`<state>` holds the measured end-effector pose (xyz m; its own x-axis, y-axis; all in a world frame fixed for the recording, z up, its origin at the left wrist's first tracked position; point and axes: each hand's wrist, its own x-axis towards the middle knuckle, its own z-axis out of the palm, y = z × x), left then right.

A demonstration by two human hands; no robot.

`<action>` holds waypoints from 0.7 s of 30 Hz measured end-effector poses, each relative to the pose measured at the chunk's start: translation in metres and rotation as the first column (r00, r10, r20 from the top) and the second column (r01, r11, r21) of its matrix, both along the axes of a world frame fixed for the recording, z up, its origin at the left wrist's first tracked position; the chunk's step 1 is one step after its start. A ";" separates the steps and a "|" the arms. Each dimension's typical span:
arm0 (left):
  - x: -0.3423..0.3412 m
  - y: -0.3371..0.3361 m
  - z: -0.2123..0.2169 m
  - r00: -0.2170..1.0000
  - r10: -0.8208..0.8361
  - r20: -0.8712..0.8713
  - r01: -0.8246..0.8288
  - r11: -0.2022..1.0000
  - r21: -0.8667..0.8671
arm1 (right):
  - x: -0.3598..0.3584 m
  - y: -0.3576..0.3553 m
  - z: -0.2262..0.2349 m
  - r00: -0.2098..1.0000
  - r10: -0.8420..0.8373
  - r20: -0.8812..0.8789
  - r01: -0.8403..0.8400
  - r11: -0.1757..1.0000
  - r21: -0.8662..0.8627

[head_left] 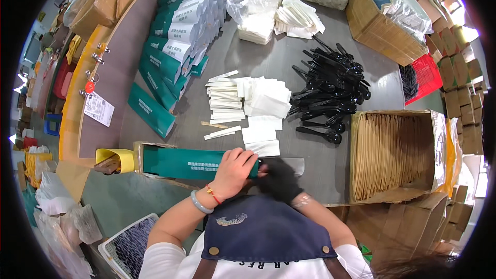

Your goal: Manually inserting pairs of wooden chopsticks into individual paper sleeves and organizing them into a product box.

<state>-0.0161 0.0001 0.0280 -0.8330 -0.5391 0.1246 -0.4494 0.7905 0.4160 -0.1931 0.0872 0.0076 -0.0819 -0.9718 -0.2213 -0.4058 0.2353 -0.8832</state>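
A long green paper sleeve lies at the near edge of the table, its left part in an open cardboard holder. My left hand, bare, with bangle and red bracelet, is closed over the sleeve's right end. Against that end is my right hand in a black glove, fingers bunched; whatever they pinch is hidden. A translucent strip shows just beyond the glove. Ahead lie white paper packets, slim white paper strips and a heap of black plastic spoons.
Filled green-and-white sleeves pile along the left board. A box of wooden chopsticks stands right. Behind are a bagged packet stack, a carton and a red basket. A white basket sits lower left.
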 end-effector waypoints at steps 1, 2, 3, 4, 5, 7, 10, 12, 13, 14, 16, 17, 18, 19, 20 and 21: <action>-0.004 -0.004 -0.002 0.999 0.004 -0.054 -0.006 0.999 -0.033 | 0.014 -0.009 0.001 0.997 0.022 0.074 -0.008 0.983 -0.185; -0.001 -0.007 -0.001 0.998 0.001 -0.055 -0.003 0.999 -0.039 | 0.012 -0.008 0.005 0.997 0.019 0.073 -0.005 0.981 -0.192; 0.003 -0.010 0.003 1.000 -0.028 -0.010 0.028 0.998 -0.059 | 0.007 -0.002 0.011 0.999 -0.032 0.039 0.038 0.984 -0.172; 0.004 -0.011 0.011 0.998 -0.043 0.036 0.045 0.996 -0.074 | -0.002 0.003 0.013 0.998 -0.069 0.004 0.069 0.986 -0.150; 0.001 -0.014 0.013 0.999 -0.033 0.035 0.036 0.996 -0.078 | -0.014 0.004 0.015 0.959 -0.090 -0.271 -0.014 0.933 -0.361; -0.006 -0.021 0.019 0.952 -0.181 0.247 0.175 0.983 0.048 | -0.020 -0.007 0.024 0.890 0.011 -0.455 -0.152 0.950 -0.274; -0.008 -0.029 0.037 0.910 -0.271 0.314 0.253 0.962 0.098 | -0.032 -0.004 0.023 0.780 0.167 -0.603 -0.300 0.946 -0.126; 0.004 -0.054 0.063 0.913 -0.276 0.299 0.258 0.961 0.101 | -0.050 -0.001 0.039 0.785 0.070 -0.616 -0.199 0.970 -0.143; 0.015 -0.070 0.070 0.931 -0.253 0.263 0.253 0.967 0.036 | -0.062 0.004 0.048 0.763 0.019 -0.646 -0.157 0.975 -0.156; 0.030 -0.089 0.069 0.958 -0.228 0.173 0.221 0.973 0.060 | -0.074 0.008 0.058 0.737 -0.032 -0.675 -0.115 0.978 -0.172; 0.064 -0.120 0.065 0.986 -0.120 0.115 0.123 0.992 -0.015 | -0.078 0.010 0.068 0.756 -0.068 -0.652 -0.055 0.985 -0.166; 0.071 -0.119 0.065 0.987 0.043 0.155 -0.012 0.981 -0.195 | -0.078 0.015 0.074 0.732 -0.069 -0.677 -0.068 0.982 -0.174; 0.075 -0.111 0.062 0.965 0.209 0.160 -0.138 0.918 -0.371 | -0.077 0.019 0.077 0.708 -0.070 -0.703 -0.081 0.981 -0.179; 0.073 -0.095 0.051 0.957 0.277 0.086 -0.244 0.930 -0.276 | -0.073 0.019 0.075 0.711 -0.044 -0.702 -0.100 0.982 -0.162; 0.069 -0.072 0.036 0.934 0.355 0.024 -0.346 0.922 -0.172 | -0.068 0.017 0.075 0.716 -0.038 -0.697 -0.105 0.981 -0.162; 0.065 -0.045 0.015 0.920 0.390 -0.043 -0.392 0.919 -0.046 | -0.062 0.014 0.077 0.713 -0.017 -0.701 -0.117 0.983 -0.143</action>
<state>0.0485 -0.0454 0.0429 -0.5524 -0.8128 0.1852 -0.7142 0.5760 0.3978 -0.2548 0.1015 0.0844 -0.0974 -0.9944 0.0420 -0.9275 0.0754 -0.3661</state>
